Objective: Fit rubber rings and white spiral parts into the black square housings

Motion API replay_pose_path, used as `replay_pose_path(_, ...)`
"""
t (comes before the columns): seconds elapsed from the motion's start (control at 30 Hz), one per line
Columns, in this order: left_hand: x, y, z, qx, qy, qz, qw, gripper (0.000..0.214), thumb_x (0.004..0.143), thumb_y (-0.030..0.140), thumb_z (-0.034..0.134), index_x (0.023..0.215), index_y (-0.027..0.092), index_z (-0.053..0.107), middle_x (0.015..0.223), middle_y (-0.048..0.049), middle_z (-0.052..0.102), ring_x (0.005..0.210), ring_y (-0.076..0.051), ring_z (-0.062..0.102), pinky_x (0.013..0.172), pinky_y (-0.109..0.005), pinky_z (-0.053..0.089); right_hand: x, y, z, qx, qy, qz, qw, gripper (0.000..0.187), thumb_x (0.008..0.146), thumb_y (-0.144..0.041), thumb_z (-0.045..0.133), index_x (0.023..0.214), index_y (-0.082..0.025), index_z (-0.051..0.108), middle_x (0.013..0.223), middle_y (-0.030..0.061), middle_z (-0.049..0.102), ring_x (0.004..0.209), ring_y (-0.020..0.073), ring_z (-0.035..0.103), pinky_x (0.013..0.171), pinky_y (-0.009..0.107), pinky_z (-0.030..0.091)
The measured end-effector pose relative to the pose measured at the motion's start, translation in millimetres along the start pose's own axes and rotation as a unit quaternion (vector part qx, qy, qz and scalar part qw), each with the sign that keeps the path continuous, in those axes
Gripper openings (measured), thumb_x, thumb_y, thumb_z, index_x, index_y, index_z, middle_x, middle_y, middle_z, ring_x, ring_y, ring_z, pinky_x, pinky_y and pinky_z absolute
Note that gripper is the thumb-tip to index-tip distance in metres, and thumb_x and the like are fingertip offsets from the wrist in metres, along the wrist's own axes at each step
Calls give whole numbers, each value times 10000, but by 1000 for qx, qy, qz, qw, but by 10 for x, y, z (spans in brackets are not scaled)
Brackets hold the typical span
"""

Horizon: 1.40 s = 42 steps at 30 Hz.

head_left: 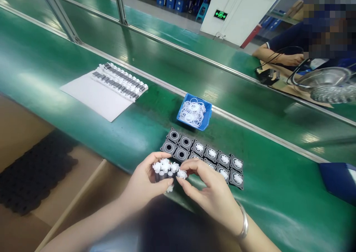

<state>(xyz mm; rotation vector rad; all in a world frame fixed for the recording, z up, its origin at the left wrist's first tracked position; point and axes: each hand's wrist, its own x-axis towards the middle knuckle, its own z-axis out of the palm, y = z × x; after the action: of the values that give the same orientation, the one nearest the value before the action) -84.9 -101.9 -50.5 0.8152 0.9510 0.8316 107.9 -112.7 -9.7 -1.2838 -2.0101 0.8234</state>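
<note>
My left hand [146, 179] is closed around a small bunch of white-finned rotors [164, 165] with dark grey cylindrical shafts. With thumb and fingertips, my right hand [210, 185] pinches one white rotor [181, 174] at the right side of that bunch. Just beyond the hands lie two rows of square black housings [185, 141] on the green bench. Those toward the right have white finned rotors [224, 159] seated in them, while the ones at the left end show bare round recesses. My right hand hides part of the nearer row.
Behind the housings stands a blue bin [208, 120] of thin white rings. More rotors [119, 82] lie in rows on a white sheet [97, 98]. A box at lower left holds dark parts [36, 170]. Across the metal rail, another person's hand [292, 59] is near a metal bowl [322, 78].
</note>
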Motion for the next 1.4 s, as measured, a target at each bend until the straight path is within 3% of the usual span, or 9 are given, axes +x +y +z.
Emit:
replay_pose_path(0.1, 24, 17, -38, -85, -30, -39, 995, 504, 717, 173, 767, 1168, 199, 544, 970, -40, 613, 857, -170, 580, 736, -321, 565, 55, 33, -129, 35, 6, 18, 999, 127, 896, -191, 617, 1004, -239, 571, 941, 4, 649, 831, 122, 636, 752, 251, 536)
replay_pose_path(0.27, 7, 62, -61, -130, -56, -52, 989, 521, 767, 191, 752, 1229, 170, 512, 996, -101, 663, 890, -193, 595, 724, -336, 585, 322, 306, -230, -57, 127, 53, 989, 116, 909, -276, 613, 1013, -230, 589, 945, 32, 673, 838, 163, 659, 799, 318, 553)
replay_pose_path(0.37, -10, 74, -79, -133, -52, -51, 988, 511, 755, 177, 763, 1210, 169, 530, 989, -95, 660, 848, -174, 588, 712, -326, 586, 462, 479, -230, -151, 102, 17, 983, 105, 929, -278, 577, 1011, -213, 586, 923, 43, 669, 832, 181, 653, 802, 356, 552)
replay_pose_path(0.5, -14, 66, -105, -144, -44, -53, 987, 496, 725, 168, 780, 1170, 184, 562, 969, -58, 623, 792, -151, 570, 695, -334, 591, 483, 393, -265, -215, 56, -57, 973, 200, 914, -287, 612, 1092, -200, 588, 1182, 112, 617, 1150, 259, 571, 1000, 457, 471)
replay_pose_path(0.73, -3, 48, -28, -22, -30, 9, 999, 634, 672, 110, 772, 1248, 225, 534, 995, -15, 604, 839, -141, 591, 773, -263, 521, 239, -87, -76, -7, -49, -11, 999, 278, 843, -327, 722, 1063, -236, 578, 925, 16, 627, 809, 144, 607, 721, 274, 525)
replay_pose_path(0.9, -1, 24, -34, 65, -29, -2, 997, 502, 694, 147, 752, 1157, 194, 562, 935, -30, 644, 856, -168, 602, 767, -263, 486, 103, -33, 109, 27, -22, 2, 999, 108, 890, -237, 662, 968, -217, 590, 884, 12, 625, 783, 124, 605, 700, 250, 501)
replay_pose_path(1.1, 14, 10, -97, -53, -75, -49, 995, 518, 667, 163, 809, 1130, 189, 579, 935, -31, 614, 778, -168, 632, 715, -306, 553, 29, -25, 15, 59, -5, 0, 998, 82, 882, -183, 641, 942, -222, 600, 891, 21, 644, 798, 136, 631, 706, 261, 523)
replay_pose_path(1.27, 28, 7, -119, -101, -55, -54, 992, 485, 727, 204, 785, 1160, 197, 568, 938, -46, 636, 805, -201, 675, 735, -348, 585, 52, 52, -56, 124, 93, 37, 987, 123, 893, -171, 619, 998, -232, 602, 998, 50, 648, 848, 156, 662, 730, 284, 576)
replay_pose_path(1.4, 29, 3, -144, -112, -44, -38, 992, 456, 758, 203, 748, 1175, 196, 564, 937, -61, 653, 915, -218, 633, 792, -396, 595, 115, 224, -80, -13, 125, 15, 992, 160, 900, -171, 615, 1048, -230, 606, 1026, 57, 657, 901, 168, 658, 810, 321, 576)
